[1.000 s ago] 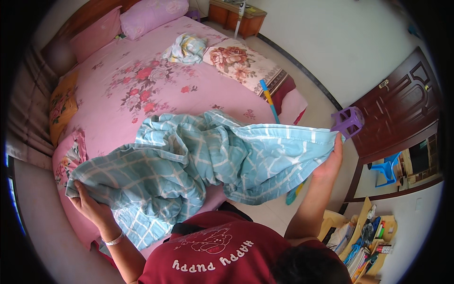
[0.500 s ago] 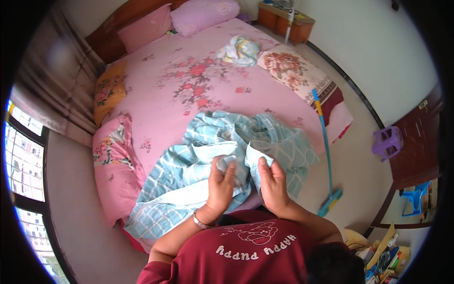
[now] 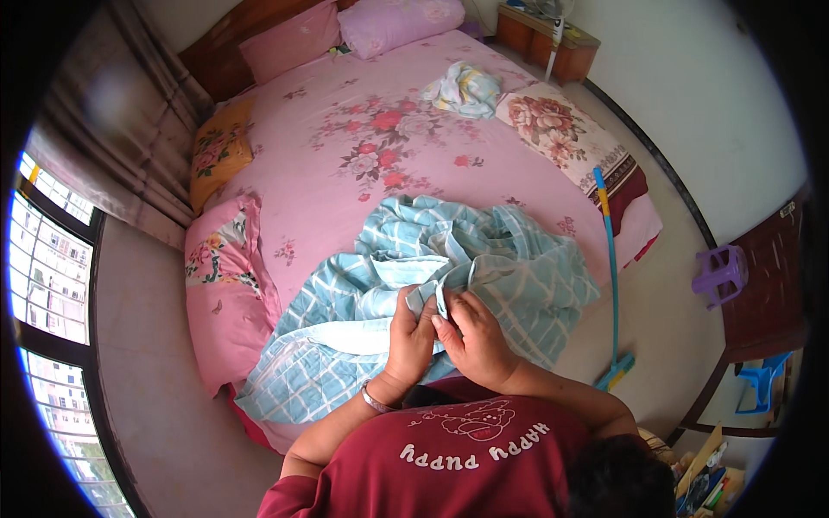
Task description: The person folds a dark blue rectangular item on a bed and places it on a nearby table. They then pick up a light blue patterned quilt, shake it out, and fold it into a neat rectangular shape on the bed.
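A light blue quilt cover (image 3: 527,276) with a white grid pattern lies bunched at the near end of the bed. Close together over its near side, both hands pinch its pale edge. My left hand (image 3: 409,338), a bracelet on its wrist, grips one fold of that edge. Right beside it, my right hand (image 3: 473,338) is closed on the other fold, its thumb pointing toward the left fingers. The two edges meet between the fingertips; whether anything small sits there is hidden. A white strip of the cover's lining shows left of the left wrist.
The bed (image 3: 319,181) has a pink flowered sheet. Pink pillow (image 3: 226,302) and orange pillow (image 3: 220,154) lie along its left side. A crumpled pale cloth (image 3: 464,90) and a folded floral blanket (image 3: 561,129) rest far right. A blue broom (image 3: 614,285) leans there; a purple stool (image 3: 720,274) stands beyond.
My hands have come together, the right moving left to meet the left, bringing the two cover edges side by side. The whole view has shifted slightly.
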